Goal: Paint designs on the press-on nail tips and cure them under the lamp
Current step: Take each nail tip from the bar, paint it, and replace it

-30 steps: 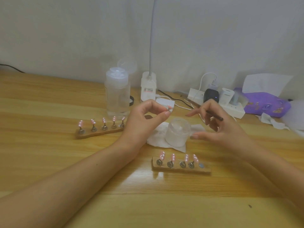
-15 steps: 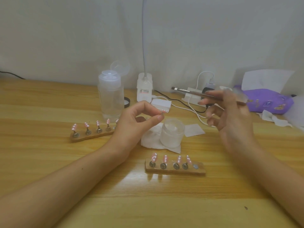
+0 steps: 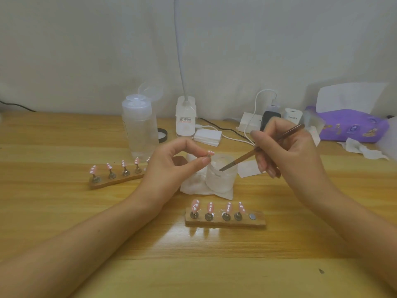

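Note:
My left hand [image 3: 171,166] pinches a small stand carrying one pink nail tip with white dots [image 3: 211,152], held above the table left of a frosted jar [image 3: 221,176]. My right hand [image 3: 290,151] grips a thin brown brush [image 3: 257,150], its tip lowered into the jar's open top. A wooden holder [image 3: 257,222] in front of the jar carries several pink dotted tips and has one bare metal spot at its right end. A second wooden holder [image 3: 116,182] with several tips lies to the left, partly behind my left hand.
A clear pump bottle [image 3: 139,130] and the white lamp base [image 3: 185,118] with its gooseneck stand at the back. A power strip with plugs and cables [image 3: 249,123], a purple tissue pack [image 3: 352,125] and crumpled tissues sit at the back right. White wipes lie under the jar.
My right hand has come down from its raised position and turned the brush, so its tip now dips into the jar. My left hand keeps holding the nail tip in nearly the same place.

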The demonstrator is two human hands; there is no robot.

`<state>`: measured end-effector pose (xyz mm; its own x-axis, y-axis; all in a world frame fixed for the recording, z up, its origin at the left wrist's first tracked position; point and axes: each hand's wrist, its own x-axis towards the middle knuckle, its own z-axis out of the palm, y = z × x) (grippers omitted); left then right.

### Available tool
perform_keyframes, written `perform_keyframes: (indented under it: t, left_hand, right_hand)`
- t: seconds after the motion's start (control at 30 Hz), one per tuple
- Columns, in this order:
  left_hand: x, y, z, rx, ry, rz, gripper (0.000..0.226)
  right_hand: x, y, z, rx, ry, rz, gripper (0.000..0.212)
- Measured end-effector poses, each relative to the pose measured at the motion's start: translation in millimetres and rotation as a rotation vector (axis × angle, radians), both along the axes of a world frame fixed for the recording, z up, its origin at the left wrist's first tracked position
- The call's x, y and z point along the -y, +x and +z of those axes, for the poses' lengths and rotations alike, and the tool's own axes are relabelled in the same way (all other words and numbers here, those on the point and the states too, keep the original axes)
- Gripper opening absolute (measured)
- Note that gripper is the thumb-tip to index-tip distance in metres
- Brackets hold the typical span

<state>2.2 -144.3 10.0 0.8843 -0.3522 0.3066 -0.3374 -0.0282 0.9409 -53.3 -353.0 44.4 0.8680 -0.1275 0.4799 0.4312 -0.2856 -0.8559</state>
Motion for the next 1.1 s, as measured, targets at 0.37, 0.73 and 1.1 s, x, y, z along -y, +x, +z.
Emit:
perform_keyframes:
  t: [0.37, 0.73, 1.1]
  left_hand:
    - [-1.7, 2.4, -1.4, 0.032, 0.061, 0.036, 0.004]
    - [-7.0, 8.2, -3.0, 0.133, 0.151, 0.069, 0.01]
    - [-6.5, 9.1, -4.8, 0.181, 0.186, 0.048, 0.01]
  right_hand:
    - [1.5, 1.8, -1.6, 0.026, 0.039, -0.03, 0.03]
    - [26.2, 3.5, -20.5, -0.162, 0.321, 0.07, 0.021]
    - [21.3, 3.5, -24.1, -0.167, 0.403, 0.114, 0.024]
